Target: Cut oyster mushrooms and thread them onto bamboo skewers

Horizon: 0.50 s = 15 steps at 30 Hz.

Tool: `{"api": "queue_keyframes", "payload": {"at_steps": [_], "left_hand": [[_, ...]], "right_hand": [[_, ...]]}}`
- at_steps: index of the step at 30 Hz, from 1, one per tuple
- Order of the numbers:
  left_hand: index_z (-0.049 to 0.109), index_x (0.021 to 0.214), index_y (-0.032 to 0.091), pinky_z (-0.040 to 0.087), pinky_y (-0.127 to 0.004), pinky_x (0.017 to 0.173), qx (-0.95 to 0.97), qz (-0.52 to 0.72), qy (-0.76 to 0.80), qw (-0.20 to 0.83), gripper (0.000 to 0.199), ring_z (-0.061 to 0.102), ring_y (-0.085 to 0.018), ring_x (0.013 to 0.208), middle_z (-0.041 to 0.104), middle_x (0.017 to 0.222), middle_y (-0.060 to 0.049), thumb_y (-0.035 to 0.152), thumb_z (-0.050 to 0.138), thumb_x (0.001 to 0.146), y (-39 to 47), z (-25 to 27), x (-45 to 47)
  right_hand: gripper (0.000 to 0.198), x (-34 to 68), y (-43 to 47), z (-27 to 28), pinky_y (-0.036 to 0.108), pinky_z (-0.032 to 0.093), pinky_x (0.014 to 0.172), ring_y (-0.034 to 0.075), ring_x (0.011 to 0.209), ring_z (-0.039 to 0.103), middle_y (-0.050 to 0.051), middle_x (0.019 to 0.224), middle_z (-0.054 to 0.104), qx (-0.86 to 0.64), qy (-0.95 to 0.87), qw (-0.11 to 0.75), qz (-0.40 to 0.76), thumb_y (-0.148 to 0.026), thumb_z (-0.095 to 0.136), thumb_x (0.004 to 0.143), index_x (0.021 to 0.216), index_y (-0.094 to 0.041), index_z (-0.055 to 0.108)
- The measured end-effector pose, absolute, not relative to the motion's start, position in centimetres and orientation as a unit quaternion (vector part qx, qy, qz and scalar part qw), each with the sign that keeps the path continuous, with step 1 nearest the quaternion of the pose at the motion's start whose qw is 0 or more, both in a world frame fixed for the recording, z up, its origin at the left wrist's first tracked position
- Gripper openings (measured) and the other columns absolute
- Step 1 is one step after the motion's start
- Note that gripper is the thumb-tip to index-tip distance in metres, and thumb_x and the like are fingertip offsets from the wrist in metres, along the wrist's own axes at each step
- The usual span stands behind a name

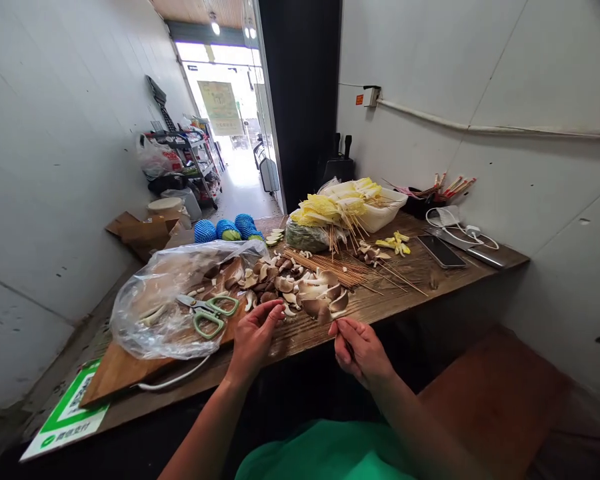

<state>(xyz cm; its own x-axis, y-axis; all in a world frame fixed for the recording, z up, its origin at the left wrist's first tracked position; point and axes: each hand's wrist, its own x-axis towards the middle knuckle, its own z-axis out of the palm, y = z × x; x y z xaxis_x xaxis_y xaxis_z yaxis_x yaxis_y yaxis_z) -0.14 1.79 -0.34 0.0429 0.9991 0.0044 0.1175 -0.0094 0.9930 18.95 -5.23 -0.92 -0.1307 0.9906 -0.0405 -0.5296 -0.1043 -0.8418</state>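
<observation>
My left hand (pixel 254 339) is closed in a pinch at the near edge of a pile of torn oyster mushrooms (pixel 267 277); whatever lies between its fingertips is too small to name. Thumb and forefinger of my right hand (pixel 361 350) pinch what looks like a thin skewer, mostly hidden by the fingers, just below a cluster of mushroom pieces (pixel 319 308). Loose bamboo skewers (pixel 337 270) lie behind this cluster. Left of my left hand, green-handled scissors (pixel 209 312) rest on a clear plastic bag (pixel 150 327).
Skewered yellow cabbage leaves (pixel 325 207) are heaped beside a white container (pixel 386 215). A phone (pixel 441 251), a knife (pixel 485 257) and a white cable (pixel 467 233) lie at the right. A wooden board (pixel 115 373) sits under the bag, near blue-netted vegetables (pixel 227 229).
</observation>
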Motion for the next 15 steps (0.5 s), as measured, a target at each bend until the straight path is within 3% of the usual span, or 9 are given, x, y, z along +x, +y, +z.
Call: {"api": "queue_keyframes", "payload": {"at_steps": [7,10,15], "left_hand": [[0.065,0.099,0.014,0.048,-0.028,0.072,0.561,0.438,0.509,0.485,0.042,0.063,-0.019,0.08,0.069,0.092,-0.009,0.046,0.06,0.073,1.2,-0.1,0.4],[0.066,0.098,0.017,0.048,-0.03,0.072,0.616,0.43,0.55,0.366,0.038,0.064,-0.021,0.078,0.07,0.086,-0.007,0.045,0.059,0.074,1.3,-0.3,-0.2],[0.067,0.092,0.02,0.047,-0.032,0.081,0.695,0.452,0.545,0.123,0.025,0.064,-0.021,0.084,0.07,0.093,-0.005,0.038,0.057,0.077,1.5,-1.4,-1.5]], "right_hand": [[0.034,18.9,-5.2,-1.4,0.015,0.013,0.026,0.002,0.025,0.022,-0.01,0.038,0.042,-0.402,-0.395,0.56,0.607,-0.046,0.048,0.085,0.081,-0.014,0.057],[0.035,20.6,-5.1,-0.7,0.016,0.019,0.029,0.004,0.029,0.028,-0.009,0.042,0.041,-0.474,-0.466,0.554,0.502,-0.047,0.046,0.086,0.083,-0.014,0.059],[0.037,28.1,-4.2,0.6,0.02,0.035,0.048,0.009,0.047,0.046,-0.003,0.051,0.05,-0.624,-0.598,0.471,0.177,-0.042,0.04,0.089,0.079,-0.015,0.063]]}}
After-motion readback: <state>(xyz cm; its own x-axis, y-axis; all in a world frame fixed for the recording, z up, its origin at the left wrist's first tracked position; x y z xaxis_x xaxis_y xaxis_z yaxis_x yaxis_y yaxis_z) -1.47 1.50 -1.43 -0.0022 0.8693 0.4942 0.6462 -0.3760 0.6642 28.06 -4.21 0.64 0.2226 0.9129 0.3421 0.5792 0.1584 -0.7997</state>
